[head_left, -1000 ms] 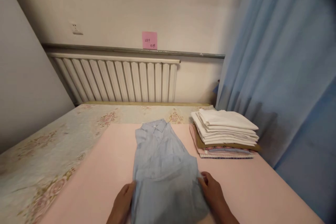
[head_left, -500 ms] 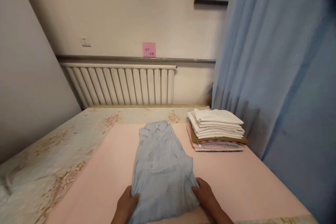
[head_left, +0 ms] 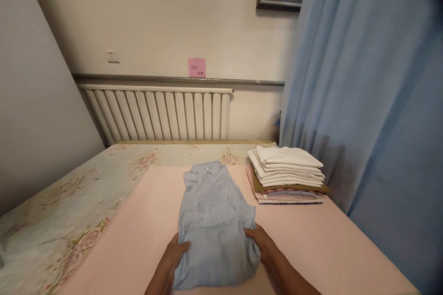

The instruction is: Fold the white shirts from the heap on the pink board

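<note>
A light blue collared shirt (head_left: 214, 221) lies lengthwise before me, its collar pointing away and its lower part doubled up toward the middle. My left hand (head_left: 175, 253) grips the shirt's left edge, thumb on top and fingers underneath. On the opposite edge, my right hand (head_left: 261, 242) holds the cloth the same way, with the fingers hidden below it. The near end of the shirt bulges slightly between both hands. Beneath it spreads a smooth pink cloth (head_left: 138, 221).
A stack of folded clothes (head_left: 287, 173), white on top, stands at the back right beside a blue curtain (head_left: 346, 78). Flowered bedding (head_left: 83, 184) shows at the left. Behind are a radiator (head_left: 162, 113) and a wall bearing a pink note (head_left: 197, 67).
Both hands have moved a little forward along the shirt's sides. Its near end has come up and away from me, and the cloth between the hands looks more bunched.
</note>
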A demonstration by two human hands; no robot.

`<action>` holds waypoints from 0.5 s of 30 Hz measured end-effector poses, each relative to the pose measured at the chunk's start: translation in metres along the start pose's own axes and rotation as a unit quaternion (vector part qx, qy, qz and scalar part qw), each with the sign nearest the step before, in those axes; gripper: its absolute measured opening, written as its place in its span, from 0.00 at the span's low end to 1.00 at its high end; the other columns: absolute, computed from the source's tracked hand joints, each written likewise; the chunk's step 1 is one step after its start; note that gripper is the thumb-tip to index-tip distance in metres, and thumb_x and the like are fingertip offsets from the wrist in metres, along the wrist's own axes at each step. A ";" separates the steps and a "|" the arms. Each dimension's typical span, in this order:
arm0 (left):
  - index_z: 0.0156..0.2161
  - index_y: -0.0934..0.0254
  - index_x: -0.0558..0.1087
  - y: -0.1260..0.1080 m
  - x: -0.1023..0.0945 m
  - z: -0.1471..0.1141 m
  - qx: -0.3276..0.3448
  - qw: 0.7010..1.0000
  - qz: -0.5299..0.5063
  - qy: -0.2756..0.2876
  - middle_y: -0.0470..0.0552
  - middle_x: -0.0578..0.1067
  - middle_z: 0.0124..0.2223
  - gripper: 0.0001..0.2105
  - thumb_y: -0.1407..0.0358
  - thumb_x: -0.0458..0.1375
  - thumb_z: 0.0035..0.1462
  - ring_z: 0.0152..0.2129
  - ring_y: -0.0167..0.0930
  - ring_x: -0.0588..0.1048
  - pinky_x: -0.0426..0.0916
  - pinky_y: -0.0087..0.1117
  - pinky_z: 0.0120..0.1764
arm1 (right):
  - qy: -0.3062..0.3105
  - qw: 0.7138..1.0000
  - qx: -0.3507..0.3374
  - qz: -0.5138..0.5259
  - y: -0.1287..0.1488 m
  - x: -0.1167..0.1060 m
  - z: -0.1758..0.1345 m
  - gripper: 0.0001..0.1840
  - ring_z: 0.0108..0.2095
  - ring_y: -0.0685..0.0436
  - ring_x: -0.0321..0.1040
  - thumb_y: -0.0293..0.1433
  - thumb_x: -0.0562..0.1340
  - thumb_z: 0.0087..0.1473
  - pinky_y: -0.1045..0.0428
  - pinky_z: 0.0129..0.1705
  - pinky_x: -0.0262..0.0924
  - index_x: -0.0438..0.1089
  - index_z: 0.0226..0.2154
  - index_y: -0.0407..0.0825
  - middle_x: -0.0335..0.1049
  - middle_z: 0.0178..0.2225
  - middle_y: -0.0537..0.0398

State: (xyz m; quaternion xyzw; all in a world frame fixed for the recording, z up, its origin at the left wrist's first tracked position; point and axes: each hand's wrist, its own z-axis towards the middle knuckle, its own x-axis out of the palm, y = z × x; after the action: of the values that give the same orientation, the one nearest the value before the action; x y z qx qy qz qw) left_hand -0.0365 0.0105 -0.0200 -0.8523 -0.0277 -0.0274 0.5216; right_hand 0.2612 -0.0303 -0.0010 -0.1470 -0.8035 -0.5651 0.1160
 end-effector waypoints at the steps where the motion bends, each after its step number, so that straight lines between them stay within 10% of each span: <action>1: 0.44 0.65 0.71 -0.001 0.002 0.005 0.001 1.000 0.000 -0.003 0.52 0.80 0.35 0.16 0.74 0.60 0.46 0.31 0.34 0.79 0.74 0.34 0.38 | 0.001 1.000 -0.002 -0.001 0.001 0.003 0.005 0.24 0.38 0.35 0.75 0.34 0.69 0.33 0.45 0.39 0.68 0.71 0.38 0.47 0.78 0.34 0.47; 15: 0.57 0.68 0.62 -0.043 0.024 0.066 0.011 0.999 0.007 -0.051 0.51 0.78 0.34 0.27 0.74 0.57 0.50 0.25 0.32 0.77 0.73 0.32 0.30 | -0.093 0.995 -0.036 -0.009 0.002 0.017 0.097 0.26 0.37 0.38 0.75 0.31 0.65 0.33 0.49 0.36 0.68 0.70 0.41 0.47 0.78 0.31 0.50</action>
State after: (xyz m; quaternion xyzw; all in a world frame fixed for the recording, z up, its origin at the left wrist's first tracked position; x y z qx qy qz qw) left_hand -0.0143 0.0892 -0.0101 -0.8472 -0.0485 0.0197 0.5288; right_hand 0.2441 0.0633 -0.0260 -0.1957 -0.7912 -0.5786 0.0304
